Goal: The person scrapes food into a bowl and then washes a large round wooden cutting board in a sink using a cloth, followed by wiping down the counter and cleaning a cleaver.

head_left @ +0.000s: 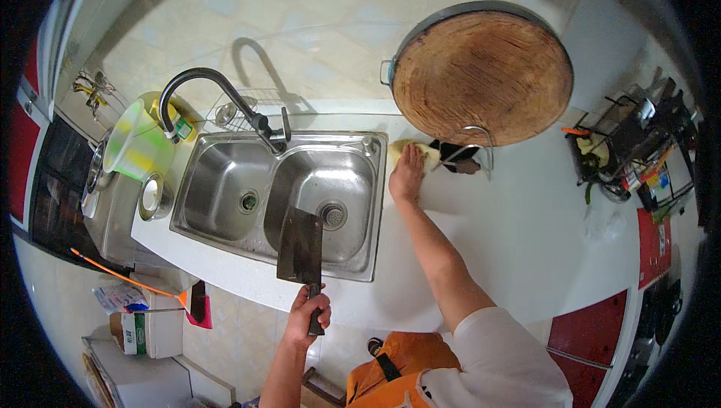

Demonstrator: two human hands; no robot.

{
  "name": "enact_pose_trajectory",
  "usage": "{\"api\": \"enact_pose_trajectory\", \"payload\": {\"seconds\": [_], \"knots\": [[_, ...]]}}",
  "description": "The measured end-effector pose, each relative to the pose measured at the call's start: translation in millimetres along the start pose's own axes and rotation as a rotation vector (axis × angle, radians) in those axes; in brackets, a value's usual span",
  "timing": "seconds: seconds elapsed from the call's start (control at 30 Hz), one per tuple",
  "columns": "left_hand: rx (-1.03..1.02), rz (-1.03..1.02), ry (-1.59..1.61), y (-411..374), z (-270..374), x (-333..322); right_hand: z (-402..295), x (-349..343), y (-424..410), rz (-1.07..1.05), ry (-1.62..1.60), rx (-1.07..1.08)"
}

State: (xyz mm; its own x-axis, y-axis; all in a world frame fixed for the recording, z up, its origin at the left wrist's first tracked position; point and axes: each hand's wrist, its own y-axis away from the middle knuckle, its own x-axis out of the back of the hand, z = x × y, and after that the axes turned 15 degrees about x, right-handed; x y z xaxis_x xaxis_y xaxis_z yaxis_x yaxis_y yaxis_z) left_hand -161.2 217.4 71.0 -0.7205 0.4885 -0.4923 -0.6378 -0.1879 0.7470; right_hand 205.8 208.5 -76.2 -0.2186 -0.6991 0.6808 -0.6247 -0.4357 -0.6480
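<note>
My left hand grips the dark handle of a cleaver. The broad, dark blade points away from me, over the front rim of the right basin of a stainless steel double sink. To the right of the sink, my right hand has its fingers on a pale yellow cloth lying on the white countertop; part of the cloth is hidden under the hand. Just beyond it, a round wooden chopping board leans upright against the wall, behind a metal wire holder.
A black faucet arches over the left basin. Left of the sink stand a green-yellow plastic basin, a detergent bottle and a metal bowl. A black rack with utensils fills the far right. An orange-handled broom rests below left.
</note>
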Motion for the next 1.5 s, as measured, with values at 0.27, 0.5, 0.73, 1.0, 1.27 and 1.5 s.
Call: {"api": "enact_pose_trajectory", "payload": {"seconds": [0.27,0.5,0.73,1.0,1.27,1.5], "knots": [[-0.041,0.042,0.019,-26,21,-16,34,-59,-82,-0.022,-0.105,0.232],[0.007,-0.027,-0.059,-44,49,2,38,-9,-40,-0.228,-0.377,0.504],[0.039,-0.166,-0.185,-53,93,53,-27,86,64,-0.465,-0.448,0.625],[0.136,-0.298,-0.373,-31,163,115,-130,166,186,-0.449,-0.123,0.179],[0.089,-0.329,-0.505,-5,224,174,-296,109,232,-0.324,0.133,-0.125],[0.100,-0.280,-0.486,10,287,223,-422,21,187,-0.423,-0.013,-0.061]]}}
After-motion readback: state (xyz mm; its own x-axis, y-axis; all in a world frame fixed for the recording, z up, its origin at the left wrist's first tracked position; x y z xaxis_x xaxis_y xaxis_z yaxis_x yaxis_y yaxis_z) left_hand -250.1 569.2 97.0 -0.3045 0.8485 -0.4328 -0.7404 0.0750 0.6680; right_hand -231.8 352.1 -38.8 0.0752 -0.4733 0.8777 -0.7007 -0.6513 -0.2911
